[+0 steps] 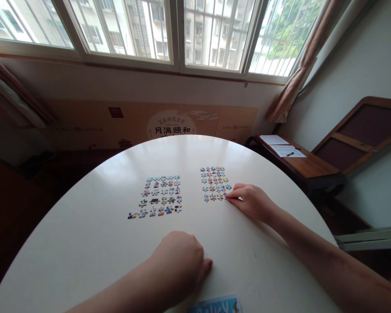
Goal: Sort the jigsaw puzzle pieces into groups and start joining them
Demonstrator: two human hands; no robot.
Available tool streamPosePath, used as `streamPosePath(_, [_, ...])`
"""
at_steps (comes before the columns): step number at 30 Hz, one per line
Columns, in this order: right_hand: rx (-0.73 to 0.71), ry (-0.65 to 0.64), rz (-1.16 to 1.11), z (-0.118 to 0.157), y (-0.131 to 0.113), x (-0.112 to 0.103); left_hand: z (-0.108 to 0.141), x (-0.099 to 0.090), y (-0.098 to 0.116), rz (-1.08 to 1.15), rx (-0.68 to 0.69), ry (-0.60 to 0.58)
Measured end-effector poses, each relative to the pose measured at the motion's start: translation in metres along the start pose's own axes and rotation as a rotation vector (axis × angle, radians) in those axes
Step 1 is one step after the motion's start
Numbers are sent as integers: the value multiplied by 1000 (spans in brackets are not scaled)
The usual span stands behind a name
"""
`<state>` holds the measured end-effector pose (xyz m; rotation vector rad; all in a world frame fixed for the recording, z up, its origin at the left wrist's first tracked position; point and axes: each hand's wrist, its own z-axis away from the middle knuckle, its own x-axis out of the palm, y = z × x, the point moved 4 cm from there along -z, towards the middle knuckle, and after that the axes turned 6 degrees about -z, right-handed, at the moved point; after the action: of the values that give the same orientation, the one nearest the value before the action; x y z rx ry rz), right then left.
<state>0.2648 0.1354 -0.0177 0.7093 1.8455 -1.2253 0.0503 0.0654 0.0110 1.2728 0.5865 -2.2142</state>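
My right hand [249, 200] pinches a small jigsaw puzzle piece [227, 196] between thumb and forefinger. It is at the lower right corner of a block of puzzle pieces [213, 179] laid out in rows. A second block of puzzle pieces [163, 191], also in rows with small gaps, lies to the left. Nearer to me, my left hand [179, 261] is curled over the tabletop with its back to the camera. Its thumb or a finger sticks out on the right; the other fingertips and anything in them are hidden.
The round white table [84, 243] fills the foreground. A blue picture card or box [217, 305] lies at its near edge, cut off by the frame. On the right stands a wooden bench [316, 163] with papers [285, 151] and a pen. Windows and curtains are behind.
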Motion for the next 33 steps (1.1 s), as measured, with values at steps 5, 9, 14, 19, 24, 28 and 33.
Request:
streamPosePath(5, [-35, 81, -29, 0, 3, -15, -2, 1, 0, -3, 17, -6])
streamPosePath(9, [-35, 306, -45, 1, 11, -45, -2, 0, -1, -4, 27, -43])
streamPosePath(14, [2, 410, -86, -1, 21, -47, -2, 2, -3, -12, 16, -10])
streamPosePath(19, [114, 516, -153, -13, 51, -25, -4, 8, -6, -54, 26, 31])
streamPosePath(24, [238, 598, -160, -21, 78, -17, -4, 9, -9, -80, 45, 110])
streamPosePath(28, [273, 577, -124, -22, 80, -15, -5, 7, -10, -84, 37, 130])
streamPosePath(33, [297, 497, -32, -23, 76, -11, -4, 2, -7, -97, 11, 124])
